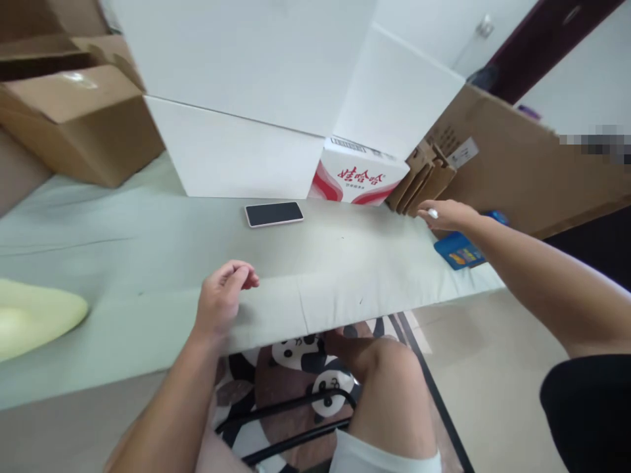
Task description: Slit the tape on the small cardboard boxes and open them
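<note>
My right hand [448, 215] reaches out on the right side, its fingers closed on a small white object [432, 213] with a rounded end. Most of that object is hidden in the fingers, so its kind is unclear. Close to this hand are folded brown cardboard pieces [424, 179] and a blue packet [456, 251], partly behind the wrist. My left hand [224, 292] is above the front part of the covered table [276, 263], fingers curled and thumb against them, with nothing visible in it. Beyond it a phone [274, 214] lies flat, its screen dark.
White panels [241, 151] stand along the back, beside a white and red box [359, 174]. An open cardboard box [83, 125] sits at far left, a pale yellow rounded object [39, 318] at near left. A large cardboard sheet [522, 164] leans at right.
</note>
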A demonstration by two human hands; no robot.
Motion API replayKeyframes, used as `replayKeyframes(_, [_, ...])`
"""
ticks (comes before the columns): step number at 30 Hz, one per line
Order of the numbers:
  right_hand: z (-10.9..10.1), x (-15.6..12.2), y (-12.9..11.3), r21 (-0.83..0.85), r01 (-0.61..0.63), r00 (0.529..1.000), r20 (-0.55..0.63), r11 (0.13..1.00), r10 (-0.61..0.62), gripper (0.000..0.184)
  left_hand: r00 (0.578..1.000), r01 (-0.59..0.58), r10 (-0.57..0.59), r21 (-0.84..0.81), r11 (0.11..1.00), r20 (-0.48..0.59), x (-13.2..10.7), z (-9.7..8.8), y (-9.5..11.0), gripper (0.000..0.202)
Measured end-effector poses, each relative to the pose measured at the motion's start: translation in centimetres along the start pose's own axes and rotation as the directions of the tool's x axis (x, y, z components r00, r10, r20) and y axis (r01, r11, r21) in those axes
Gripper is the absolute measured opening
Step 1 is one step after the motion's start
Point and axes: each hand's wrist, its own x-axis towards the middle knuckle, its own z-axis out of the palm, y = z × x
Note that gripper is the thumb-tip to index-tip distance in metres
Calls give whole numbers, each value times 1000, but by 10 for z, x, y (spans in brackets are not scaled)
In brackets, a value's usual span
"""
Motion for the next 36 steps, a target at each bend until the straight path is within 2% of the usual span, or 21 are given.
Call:
replayKeyframes(3, [-28, -11, -80, -135, 72, 988, 143, 988, -52, 41, 1000, -3, 1, -69, 998, -26, -6, -10, 11, 31])
replayKeyframes(6, [-35, -28, -176, -159, 247, 955, 207, 956, -213, 59, 999, -42, 41, -123, 992, -10, -9, -21, 18, 31])
replayKeyframes(9, [-28, -47, -277, -107, 463, 866, 269, 880, -423, 62, 998, -61, 60, -165, 984, -12, -10, -35, 21, 30])
replayKeyframes(11, [-20, -55, -343, -41, 617, 760, 290, 786, -582, 58, 997, -73, 70, -204, 976, -22, -9, -43, 23, 29])
replayKeyframes(12, [-17, -56, -375, -7, 685, 700, 281, 728, -656, 56, 997, -82, 77, -216, 973, -30, -9, -47, 23, 30])
replayKeyframes(14, [-13, -52, -436, 76, 742, 636, 234, 666, -735, 50, 996, -88, 80, -248, 965, -41, -8, -54, 24, 31])
replayKeyframes(17, [-10, -30, -518, 283, 749, 611, 56, 600, -789, 41, 997, -76, 68, -272, 959, -37, -6, -63, 24, 34])
replayKeyframes(19, [-10, -11, -564, 409, 747, 600, -74, 525, -797, 37, 998, -55, 47, -266, 962, -36, -5, -68, 23, 34])
replayKeyframes(22, [-6, 11, -614, 487, 730, 598, -116, 480, -793, 45, 1000, -8, 4, -270, 963, -17, -6, -74, 24, 36])
replayKeyframes(24, [-1, 18, -630, 528, 696, 622, -105, 487, -776, 48, 1000, 6, -10, -276, 961, -14, -6, -75, 25, 38])
replayKeyframes(27, [7, 18, -626, 578, 661, 642, -107, 479, -759, 42, 996, -60, 42, -234, 970, -83, -8, -71, 23, 36])
replayKeyframes(30, [15, 10, -591, 599, 658, 639, -122, 457, -760, 37, 980, -140, 111, -177, 974, -163, -9, -68, 21, 30])
replayKeyframes(32, [21, 2, -551, 616, 653, 630, -122, 440, -767, 40, 947, -204, 167, -111, 973, -276, -9, -69, 21, 24])
replayKeyframes(33, [25, -4, -527, 636, 648, 623, -125, 420, -772, 42, 892, -268, 238, -24, 963, -384, -7, -71, 22, 22])
replayKeyframes(34, [30, -10, -499, 682, 629, 606, -130, 373, -785, 46, 810, -333, 324, 70, 940, -489, -5, -73, 23, 19])
replayKeyframes(36, [41, -28, -436, 781, 576, 602, -206, 241, -771, 56, 610, -454, 452, 181, 873, -651, 3, -76, 25, 14])
